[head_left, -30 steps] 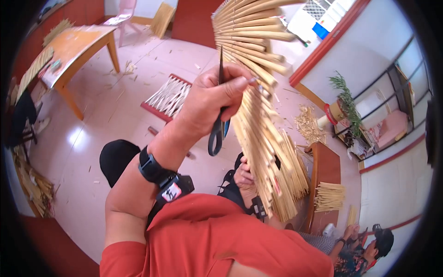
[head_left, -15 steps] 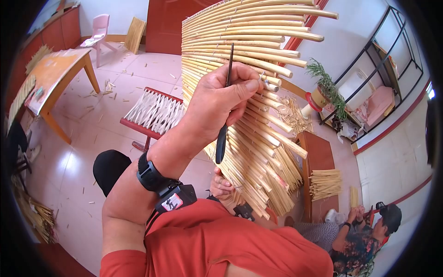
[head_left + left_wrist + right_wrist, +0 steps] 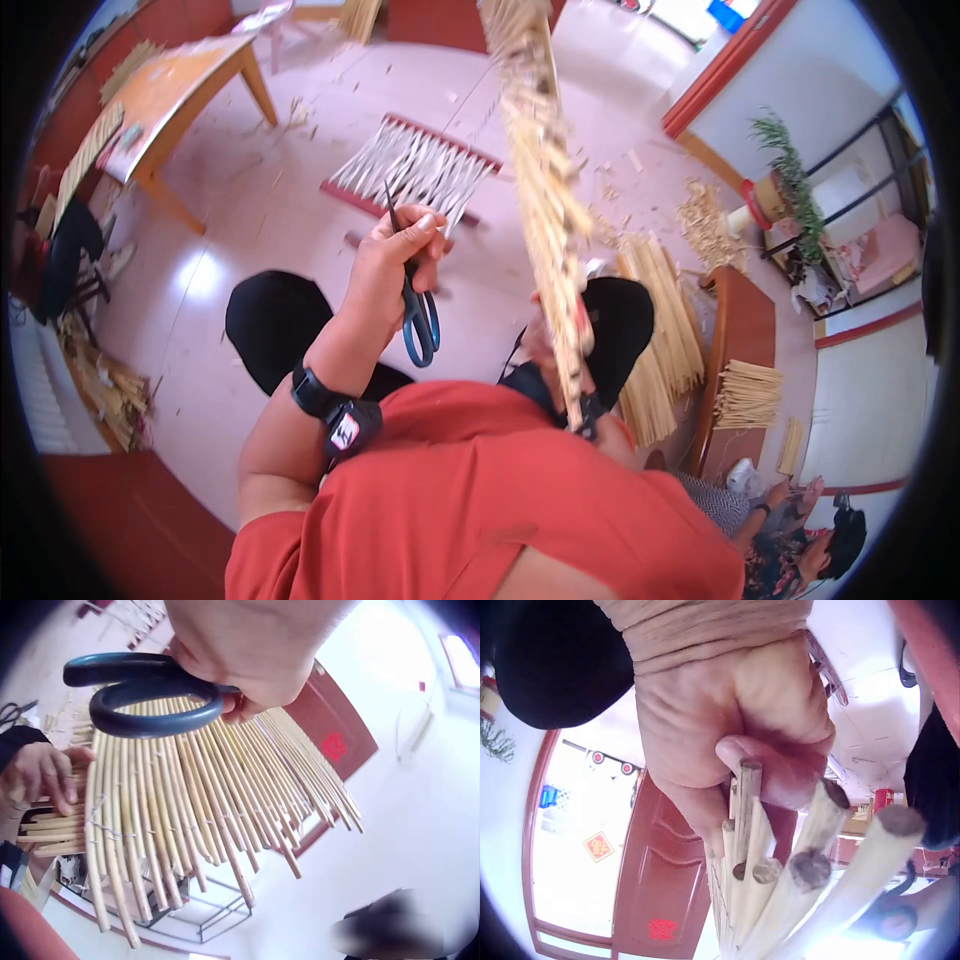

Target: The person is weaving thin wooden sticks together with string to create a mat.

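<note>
Dark-handled scissors (image 3: 421, 325) hang from my left hand (image 3: 400, 250), whose fingers curl round them; the tips of thumb and forefinger meet. Left of a long mat of tied pale sticks (image 3: 545, 190), this hand stands apart from it in the head view. The mat appears nearly edge-on there, and broad, with uneven stick ends, in the left wrist view (image 3: 180, 802). My right hand (image 3: 540, 340) grips its lower part, partly hidden behind the sticks. In the right wrist view, thumb and fingers of that hand (image 3: 727, 712) close round several stick ends (image 3: 810, 877).
A slatted red-framed stool (image 3: 415, 170) stands ahead. Stick bundles (image 3: 660, 350) lie by my right knee, others on a brown bench (image 3: 745, 300). An orange table (image 3: 185, 85) is back left. A seated person (image 3: 810, 545) is at lower right, a potted plant (image 3: 785, 175) at right.
My left hand has left the edge of the mat and moved down and left with the scissors. The mat has turned from its broad face to nearly edge-on; my right hand still grips it.
</note>
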Demonstrator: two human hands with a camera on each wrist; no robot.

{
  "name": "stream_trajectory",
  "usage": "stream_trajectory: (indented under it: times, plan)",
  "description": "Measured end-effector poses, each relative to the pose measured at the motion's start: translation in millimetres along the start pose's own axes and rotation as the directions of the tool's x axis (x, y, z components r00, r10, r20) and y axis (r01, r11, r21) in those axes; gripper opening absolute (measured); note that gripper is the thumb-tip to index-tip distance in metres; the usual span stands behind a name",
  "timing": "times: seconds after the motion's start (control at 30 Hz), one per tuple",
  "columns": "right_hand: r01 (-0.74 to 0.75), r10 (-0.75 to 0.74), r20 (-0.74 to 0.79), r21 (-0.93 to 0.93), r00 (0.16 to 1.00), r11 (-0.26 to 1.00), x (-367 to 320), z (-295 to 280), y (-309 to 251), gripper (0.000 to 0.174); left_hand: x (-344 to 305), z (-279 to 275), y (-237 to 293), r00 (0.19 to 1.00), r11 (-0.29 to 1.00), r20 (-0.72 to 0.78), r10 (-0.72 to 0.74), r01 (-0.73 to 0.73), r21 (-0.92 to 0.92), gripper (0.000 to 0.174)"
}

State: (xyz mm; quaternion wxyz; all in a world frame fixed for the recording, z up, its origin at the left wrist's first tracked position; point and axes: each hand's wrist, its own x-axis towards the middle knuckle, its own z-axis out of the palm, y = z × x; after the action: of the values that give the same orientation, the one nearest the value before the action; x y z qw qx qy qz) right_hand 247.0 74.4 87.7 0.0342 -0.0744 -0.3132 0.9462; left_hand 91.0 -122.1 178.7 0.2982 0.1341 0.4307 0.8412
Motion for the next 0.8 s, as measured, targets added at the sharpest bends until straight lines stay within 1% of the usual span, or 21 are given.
stream_trajectory:
  times: [0.07,0.13,0.17,0.2,0.23,0.27,0.3,0.33,0.37,0.4,0.43,0.47,0.53,0.57,0.63,0.67,0.73,0.77,0.8]
  plan:
    - [-0.147,0.148,-0.007,0.057,0.989,0.987,22.9,-78.2,13.7,0.041,-8.3,-37.9,-24.8,0.98,0.998,-0.196,-0.046,0.035,-0.056,0.013]
    - [-0.197,0.219,-0.127,0.164,0.967,0.967,43.5,-53.8,7.6,0.035,-22.7,-66.6,-48.3,0.931,0.996,-0.36,-0.064,0.08,0.03,0.014]
    - [-0.208,0.234,-0.129,0.183,0.964,0.961,60.3,-62.7,10.2,0.035,-28.1,-79.4,-61.5,0.91,0.991,-0.412,-0.055,0.101,0.09,0.015]
    - [-0.237,0.248,-0.058,0.155,0.967,0.959,78.4,-76.9,15.2,0.032,-31.9,-92.3,-75.6,0.887,0.981,-0.461,-0.042,0.123,0.147,0.015]
    - [-0.262,0.262,0.014,0.125,0.965,0.957,92.8,-84.0,21.3,0.029,-34.3,-101.9,-89.2,0.859,0.973,-0.508,-0.06,0.163,0.161,0.016]
    - [-0.273,0.274,0.011,0.136,0.962,0.952,104.4,-64.7,28.7,0.029,-34.4,-109.2,-99.6,0.845,0.968,-0.527,-0.092,0.201,0.153,0.016]
    - [-0.179,0.187,-0.238,0.054,0.953,0.982,113.9,-28.0,37.7,0.03,-31.9,-112.6,-106.9,0.823,0.968,-0.558,-0.105,0.214,0.133,0.014]
    - [-0.107,0.07,-0.466,-0.052,0.882,0.993,122.6,-7.8,45.4,0.031,-27.0,-115.5,-113.5,0.802,0.967,-0.586,-0.119,0.226,0.113,0.012]
    - [-0.114,0.08,-0.472,-0.044,0.878,0.992,132.8,-14.3,54.4,0.031,-20.6,-119.2,-121.4,0.796,0.965,-0.592,-0.127,0.237,0.112,0.012]
    - [-0.174,0.163,-0.307,-0.009,0.938,0.985,141.3,-24.0,66.0,0.024,-14.3,-121.6,-129.0,0.787,0.958,-0.605,-0.119,0.252,0.14,0.012]
    - [-0.234,0.234,-0.131,0.017,0.963,0.972,146.8,-35.1,75.6,0.017,-9.3,-122.9,-137.3,0.78,0.949,-0.615,-0.112,0.267,0.167,0.012]
    - [-0.237,0.238,-0.143,0.028,0.961,0.971,152.0,-28.8,86.5,0.017,-6.2,-121.7,-142.4,0.783,0.932,-0.61,-0.119,0.3,0.203,0.014]
    - [-0.211,0.196,-0.358,-0.003,0.913,0.977,164.2,-3.8,113.8,0.013,-8.5,-128.7,-164.1,0.801,0.942,-0.58,-0.148,0.293,0.164,0.015]
    - [-0.212,0.2,-0.367,0.007,0.908,0.977,166.7,1.2,121.2,0.013,-12.9,-127.6,-165.1,0.798,0.937,-0.581,-0.159,0.307,0.164,0.015]
    - [-0.206,0.19,-0.416,0.007,0.889,0.979,172.0,9.5,130.3,0.011,-20.8,-127.5,-165.3,0.773,0.897,-0.578,-0.263,0.416,0.149,0.02]
    - [-0.208,0.196,-0.418,0.019,0.887,0.978,171.7,5.4,132.1,0.011,-23.6,-126.9,-167.4,0.768,0.892,-0.582,-0.267,0.426,0.153,0.02]
    - [-0.263,0.251,-0.253,-0.013,0.934,0.965,171.2,-2.0,133.5,0.02,-28.5,-127.5,-169.2,0.788,0.89,-0.539,-0.298,0.433,0.14,0.018]
    - [-0.253,0.238,-0.156,-0.083,0.959,0.964,170.1,-11.3,136.2,0.022,-30.8,-123.0,-167.5,0.803,0.886,-0.512,-0.306,0.437,0.156,0.017]
    - [-0.255,0.24,-0.163,-0.075,0.957,0.964,165.4,-20.1,134.7,0.022,-32.4,-120.8,-166.0,0.799,0.881,-0.513,-0.313,0.446,0.156,0.017]
